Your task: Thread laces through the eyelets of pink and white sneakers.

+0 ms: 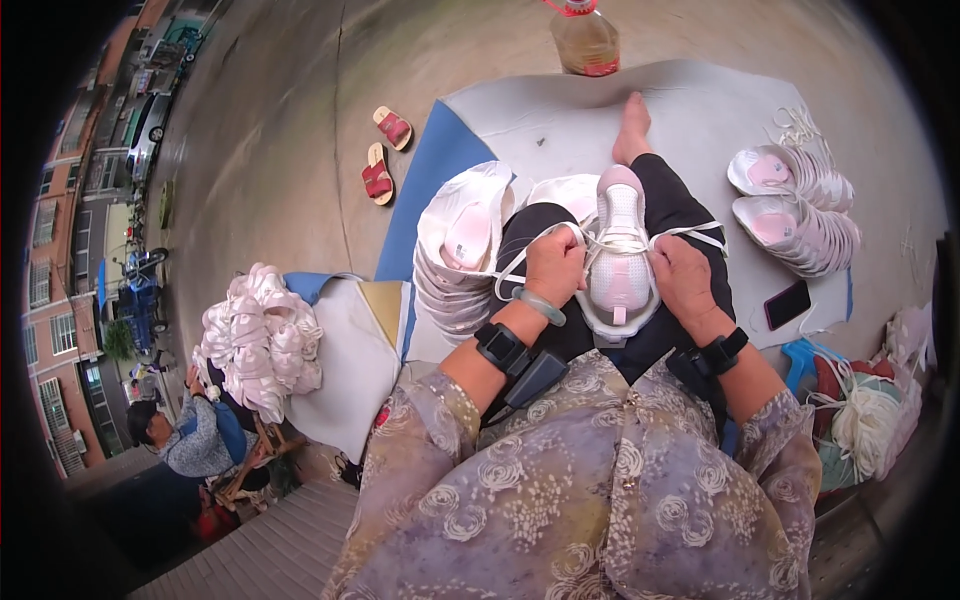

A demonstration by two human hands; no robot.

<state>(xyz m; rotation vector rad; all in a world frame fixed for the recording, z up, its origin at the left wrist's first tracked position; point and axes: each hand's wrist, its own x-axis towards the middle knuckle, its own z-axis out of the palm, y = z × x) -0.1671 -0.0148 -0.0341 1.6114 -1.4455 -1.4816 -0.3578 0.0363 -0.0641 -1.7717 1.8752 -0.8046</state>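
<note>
A white and pink sneaker (pixel 619 268) rests between my thighs, its toe pointing away from me. White shoelace (pixel 612 242) crosses over its upper and runs out to both sides. My left hand (pixel 556 266) is closed around one lace end left of the shoe, and a loop of lace trails beyond it. On the right, my right hand (pixel 684 274) pinches the other lace end, whose loose tail passes over my knee. Close to my left knee stands a stack of nested white and pink shoe uppers (pixel 457 270), with pink insoles showing in the top one.
More stacked uppers (pixel 800 225) and a dark phone (pixel 788 305) lie right on the pale mat (pixel 700 110). A bag with white laces (pixel 865 425) sits lower right. At left are a shoe pile (pixel 262 345) and a seated person (pixel 205 435). Red slippers (pixel 378 180) and a bottle (pixel 585 42) stand beyond.
</note>
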